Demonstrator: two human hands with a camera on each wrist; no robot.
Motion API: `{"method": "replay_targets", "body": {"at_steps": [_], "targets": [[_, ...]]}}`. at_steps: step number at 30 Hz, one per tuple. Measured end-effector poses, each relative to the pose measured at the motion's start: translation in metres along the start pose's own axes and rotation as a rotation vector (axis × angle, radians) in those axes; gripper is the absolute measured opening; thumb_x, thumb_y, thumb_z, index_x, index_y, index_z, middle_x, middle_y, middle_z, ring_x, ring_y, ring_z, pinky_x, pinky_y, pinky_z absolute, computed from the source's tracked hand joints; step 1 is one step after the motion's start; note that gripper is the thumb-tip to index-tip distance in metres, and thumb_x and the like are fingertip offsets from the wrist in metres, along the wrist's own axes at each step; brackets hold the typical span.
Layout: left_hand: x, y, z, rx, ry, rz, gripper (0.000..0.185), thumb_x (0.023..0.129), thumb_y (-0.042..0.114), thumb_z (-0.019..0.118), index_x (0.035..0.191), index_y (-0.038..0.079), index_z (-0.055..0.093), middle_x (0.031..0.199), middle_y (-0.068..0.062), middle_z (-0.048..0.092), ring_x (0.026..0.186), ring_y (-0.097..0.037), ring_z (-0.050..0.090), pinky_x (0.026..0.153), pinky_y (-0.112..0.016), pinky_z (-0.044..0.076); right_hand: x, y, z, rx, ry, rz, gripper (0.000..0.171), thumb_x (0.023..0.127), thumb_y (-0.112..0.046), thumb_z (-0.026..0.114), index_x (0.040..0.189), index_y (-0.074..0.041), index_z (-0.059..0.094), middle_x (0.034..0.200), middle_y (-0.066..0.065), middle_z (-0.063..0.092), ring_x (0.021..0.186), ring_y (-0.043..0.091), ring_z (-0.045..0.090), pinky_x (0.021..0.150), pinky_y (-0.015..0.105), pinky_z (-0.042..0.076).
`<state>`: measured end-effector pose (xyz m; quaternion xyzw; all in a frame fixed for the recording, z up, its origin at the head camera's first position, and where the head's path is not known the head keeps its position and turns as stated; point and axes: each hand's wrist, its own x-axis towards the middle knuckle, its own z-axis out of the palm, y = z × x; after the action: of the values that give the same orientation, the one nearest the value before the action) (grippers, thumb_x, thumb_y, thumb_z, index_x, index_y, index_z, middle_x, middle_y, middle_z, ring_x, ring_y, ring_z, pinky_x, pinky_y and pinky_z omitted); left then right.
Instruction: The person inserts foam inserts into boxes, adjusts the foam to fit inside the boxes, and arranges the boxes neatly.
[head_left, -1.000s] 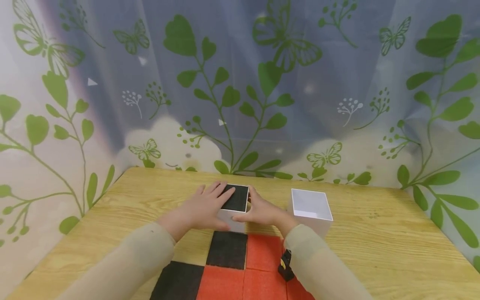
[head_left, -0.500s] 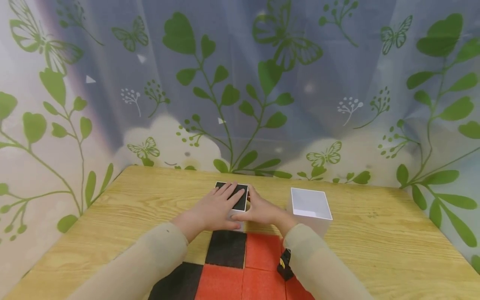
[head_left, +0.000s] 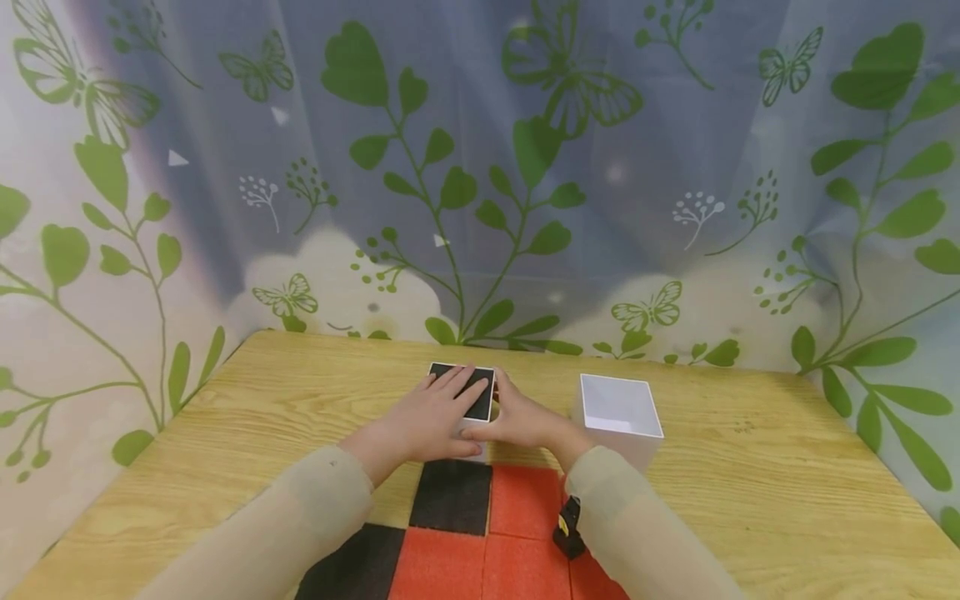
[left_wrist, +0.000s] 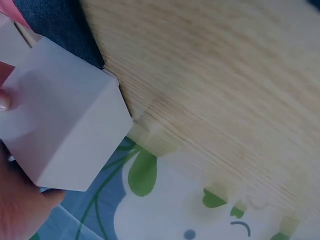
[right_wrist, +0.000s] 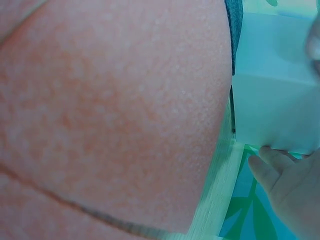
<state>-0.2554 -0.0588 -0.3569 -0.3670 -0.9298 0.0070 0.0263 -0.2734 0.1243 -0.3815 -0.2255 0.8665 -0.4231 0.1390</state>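
A white cube box sits at the middle of the wooden table [head_left: 750, 500], its top filled by a black square [head_left: 482, 398]. My left hand [head_left: 438, 412] lies flat on that black top with straight fingers, thumb on the front face. My right hand [head_left: 521, 421] wraps the box's right front corner, fingers along the right side and thumb on the front. In the left wrist view the white box [left_wrist: 65, 125] shows beside my left palm [left_wrist: 20, 205]. My right palm [right_wrist: 110, 110] fills the right wrist view, with the white box [right_wrist: 275, 115] behind it.
A second white box [head_left: 621, 407], open-topped with nothing visible inside, stands just right of my right hand. Red foam tiles [head_left: 525, 500] and black foam tiles [head_left: 450, 496] lie at the table's near edge. A leaf-printed curtain [head_left: 480, 208] closes the back and sides.
My left hand has slid to the right over the black top and covers more of it. The right hand and both boxes have kept their places.
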Motion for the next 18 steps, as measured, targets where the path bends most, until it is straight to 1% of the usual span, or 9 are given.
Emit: {"method": "replay_targets", "body": {"at_steps": [1, 3, 6, 8, 10, 12, 18], "targets": [[-0.002, 0.000, -0.001, 0.009, 0.040, 0.021, 0.079, 0.086, 0.055, 0.057, 0.145, 0.010, 0.033, 0.150, -0.014, 0.027, 0.136, -0.030, 0.026, 0.104, -0.051, 0.027, 0.000, 0.000, 0.000, 0.006, -0.003, -0.012, 0.096, 0.083, -0.030, 0.071, 0.145, -0.003, 0.003, 0.149, 0.019, 0.014, 0.135, 0.035, 0.023, 0.105, 0.048, 0.027], [-0.008, -0.001, -0.001, 0.031, 0.145, 0.075, 0.070, 0.086, 0.051, 0.060, 0.138, 0.007, 0.045, 0.142, -0.015, 0.039, 0.129, -0.030, 0.038, 0.100, -0.049, 0.033, 0.000, 0.001, 0.000, 0.029, -0.011, -0.035, 0.089, 0.083, -0.028, 0.070, 0.143, -0.005, 0.008, 0.147, 0.018, 0.017, 0.136, 0.035, 0.022, 0.105, 0.048, 0.027], [-0.020, 0.000, -0.002, 0.052, 0.311, 0.158, 0.051, 0.085, 0.041, 0.065, 0.121, 0.005, 0.061, 0.124, -0.013, 0.054, 0.112, -0.027, 0.053, 0.093, -0.043, 0.043, 0.000, 0.001, 0.000, 0.061, -0.012, -0.060, 0.078, 0.083, -0.024, 0.070, 0.136, -0.007, 0.017, 0.142, 0.017, 0.024, 0.135, 0.035, 0.022, 0.104, 0.048, 0.028], [-0.026, 0.002, -0.002, 0.051, 0.373, 0.193, 0.041, 0.085, 0.036, 0.067, 0.112, 0.006, 0.066, 0.113, -0.010, 0.058, 0.100, -0.023, 0.057, 0.086, -0.037, 0.048, -0.001, 0.000, 0.000, 0.067, -0.003, -0.042, 0.079, 0.082, -0.025, 0.071, 0.136, -0.006, 0.017, 0.141, 0.017, 0.026, 0.135, 0.035, 0.023, 0.103, 0.048, 0.030], [-0.030, 0.005, -0.003, 0.037, 0.402, 0.208, 0.034, 0.084, 0.033, 0.069, 0.107, 0.007, 0.067, 0.107, -0.007, 0.058, 0.091, -0.020, 0.058, 0.079, -0.033, 0.050, -0.001, 0.000, -0.001, 0.061, 0.007, -0.032, 0.078, 0.082, -0.025, 0.072, 0.135, -0.006, 0.018, 0.139, 0.017, 0.028, 0.134, 0.035, 0.025, 0.103, 0.047, 0.031], [-0.032, 0.007, -0.003, 0.025, 0.400, 0.202, 0.032, 0.084, 0.032, 0.069, 0.106, 0.009, 0.068, 0.104, -0.005, 0.057, 0.085, -0.017, 0.056, 0.074, -0.030, 0.050, -0.001, 0.000, -0.001, 0.058, 0.014, -0.025, 0.079, 0.081, -0.025, 0.072, 0.135, -0.005, 0.018, 0.138, 0.018, 0.029, 0.134, 0.035, 0.026, 0.103, 0.047, 0.031], [-0.031, 0.010, 0.000, 0.008, 0.367, 0.153, 0.033, 0.085, 0.032, 0.068, 0.108, 0.009, 0.068, 0.103, -0.004, 0.057, 0.086, -0.017, 0.055, 0.074, -0.028, 0.050, 0.000, 0.001, 0.001, 0.043, 0.012, -0.003, 0.086, 0.081, -0.027, 0.072, 0.139, -0.004, 0.013, 0.142, 0.020, 0.026, 0.134, 0.035, 0.026, 0.102, 0.046, 0.032]]}}
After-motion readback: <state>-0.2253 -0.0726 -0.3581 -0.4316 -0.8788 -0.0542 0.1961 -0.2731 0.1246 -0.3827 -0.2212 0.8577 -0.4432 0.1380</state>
